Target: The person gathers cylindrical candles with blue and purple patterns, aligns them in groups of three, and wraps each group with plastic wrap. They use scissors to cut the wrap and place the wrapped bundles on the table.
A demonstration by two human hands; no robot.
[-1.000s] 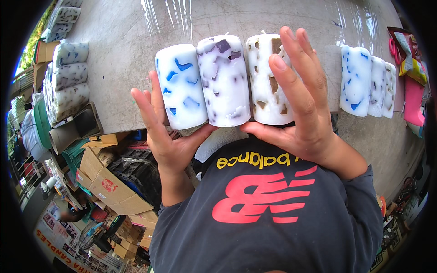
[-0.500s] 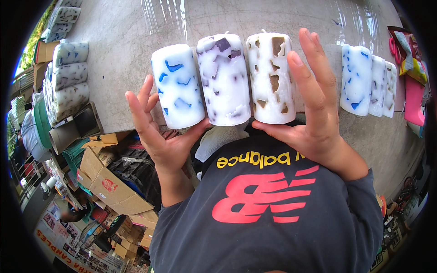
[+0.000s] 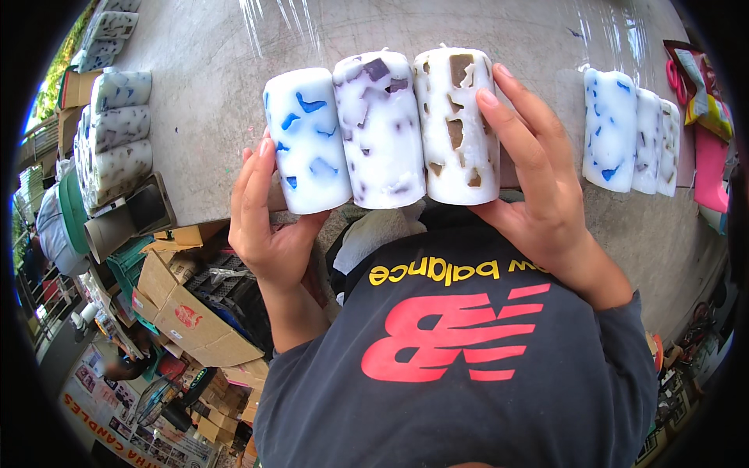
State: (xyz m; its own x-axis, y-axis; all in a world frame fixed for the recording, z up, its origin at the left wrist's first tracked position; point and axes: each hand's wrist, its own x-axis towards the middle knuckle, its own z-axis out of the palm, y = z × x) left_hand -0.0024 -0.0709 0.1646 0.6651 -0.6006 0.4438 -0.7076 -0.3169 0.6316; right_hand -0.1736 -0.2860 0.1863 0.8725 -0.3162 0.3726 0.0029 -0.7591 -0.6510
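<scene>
Left hand [image 3: 271,230] and right hand [image 3: 540,193] have closed in, clamping three chunk-embedded pillar candles [image 3: 380,132] that uneven pressure might let slip.

- The fingers of the left hand [image 3: 269,234] are drawn together beside the blue-flecked candle [image 3: 308,144].
- Both thumbs are pulled outward along the candle bottoms.
- The brown-flecked candle [image 3: 457,129], partly covered a second ago by the right hand [image 3: 540,187], is mostly uncovered.
- Gaps beside the purple-flecked candle [image 3: 382,136] are narrowed.
</scene>
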